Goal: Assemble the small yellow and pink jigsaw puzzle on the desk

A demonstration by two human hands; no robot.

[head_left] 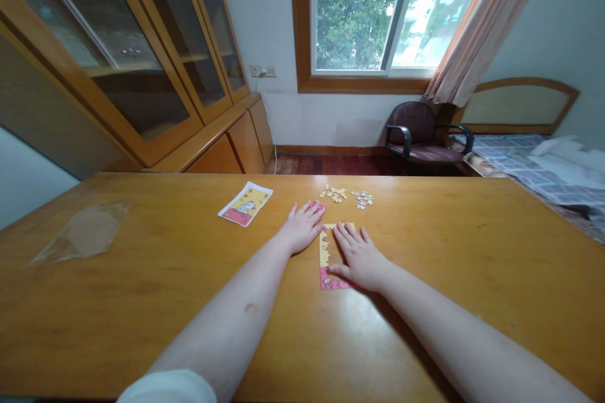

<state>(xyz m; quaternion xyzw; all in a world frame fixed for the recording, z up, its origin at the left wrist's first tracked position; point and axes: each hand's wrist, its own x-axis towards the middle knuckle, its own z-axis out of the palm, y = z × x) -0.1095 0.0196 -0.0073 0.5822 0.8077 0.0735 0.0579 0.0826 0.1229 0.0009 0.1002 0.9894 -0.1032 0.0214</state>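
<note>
A partly joined yellow and pink jigsaw puzzle (pixel 324 255) lies on the wooden table (pixel 142 277). My right hand (pixel 362 258) rests flat on its right part, fingers stretched out and covering most of it. Just left of the puzzle my left hand (pixel 301 227) lies flat with fingers spread, its fingertips over a small pink piece (pixel 321 206). Two small heaps of loose puzzle pieces (pixel 334 194) (pixel 363 199) lie just beyond the hands. A yellow and pink picture card (pixel 246 203) sits to the left of the left hand.
A clear plastic bag (pixel 80 233) lies at the table's left. Behind the table stand a glass-door wooden cabinet (pixel 142 69), a dark armchair (pixel 420 135) under the window, and a bed (pixel 534 164) at the right.
</note>
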